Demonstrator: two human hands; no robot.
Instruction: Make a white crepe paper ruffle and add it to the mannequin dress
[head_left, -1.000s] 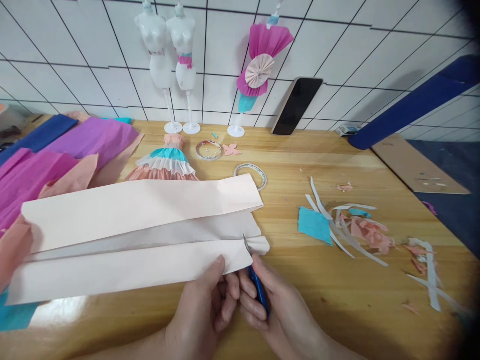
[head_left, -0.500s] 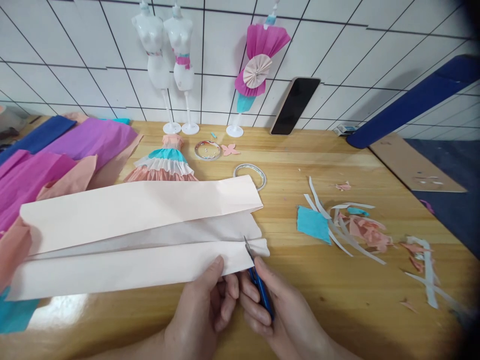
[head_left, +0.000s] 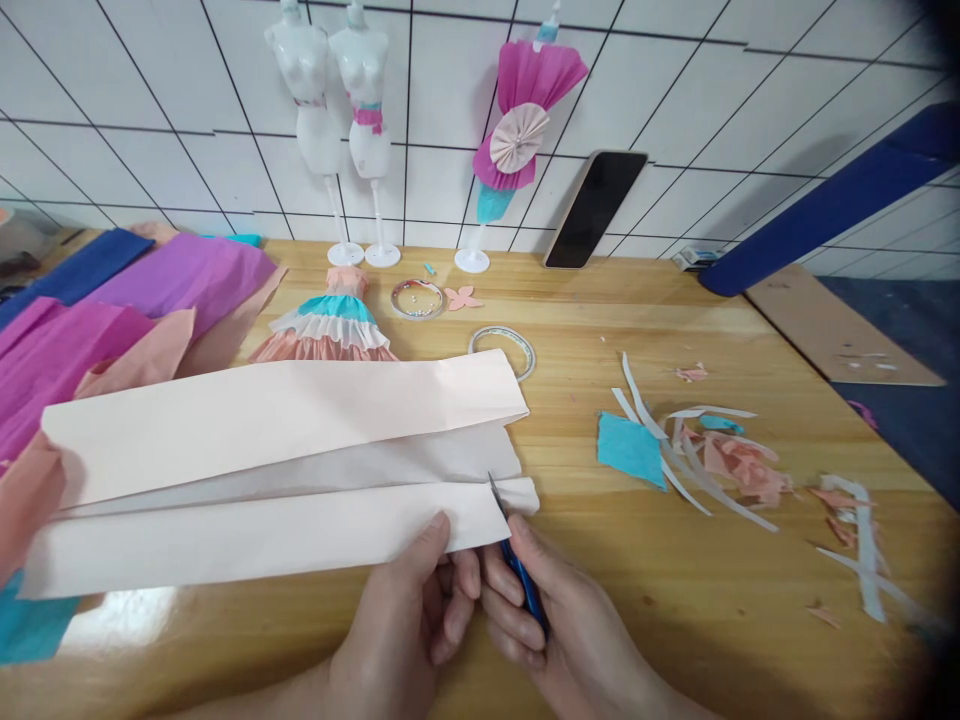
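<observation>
A long folded sheet of pale pink paper (head_left: 277, 470) lies across the wooden table (head_left: 585, 330). My left hand (head_left: 409, 620) pinches the sheet's near edge close to its right end, thumb on top. My right hand (head_left: 555, 620) is closed round small blue-handled scissors (head_left: 517, 560). Their blades point up and away into the paper's near fold, just left of its right end.
Crepe paper in blue, purple, magenta and peach (head_left: 112, 310) is piled at the left. A paper dress (head_left: 330, 320), two tape rings (head_left: 502, 345), mannequins (head_left: 337, 120) and a phone (head_left: 592, 210) stand behind. Paper scraps (head_left: 697, 450) litter the right side.
The scissor tip dipped slightly, then moved back up into the fold. Both hands and the sheet stay almost where they were.
</observation>
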